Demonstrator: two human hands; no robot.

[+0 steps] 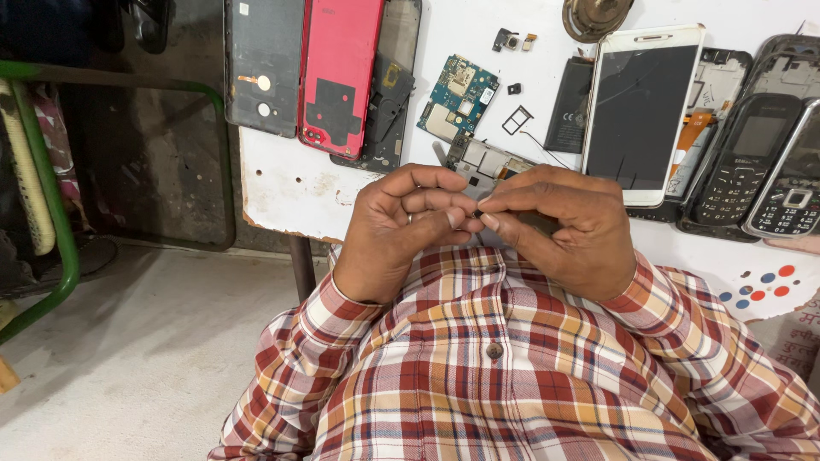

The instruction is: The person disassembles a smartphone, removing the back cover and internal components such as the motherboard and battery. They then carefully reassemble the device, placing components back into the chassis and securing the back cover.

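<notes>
**Two hands pinch a small dark part over a bench of phone pieces**

Head view: The left hand (400, 224) and the right hand (559, 229) meet at the middle of the picture, just above the person's plaid shirt (504, 367). Both grips are closed down to a fingertip pinch, and between the tips sits a small dark part (478, 211), too tiny to tell what it is. The right hand also seems to cup something dark under its fingers, mostly hidden.

Just beyond the hands, at 12 o'clock from them, a partly stripped phone frame (483, 160) lies on the white bench (290, 183). At 11 o'clock from the hands lies a blue-green circuit board (457, 98), and further toward 10 o'clock a red phone back (340, 72) lies beside a grey back cover (263, 64). At 1 o'clock a white smartphone (641, 115) lies face up with a dark screen, a black battery (571, 107) just beside its left edge. A small SIM tray (517, 119) lies between the board and the battery. At 2 o'clock, near the bench's right edge, two black keypad phones (756, 166) lie side by side. A green metal frame (51, 196) stands over the floor at 9 o'clock.
</notes>
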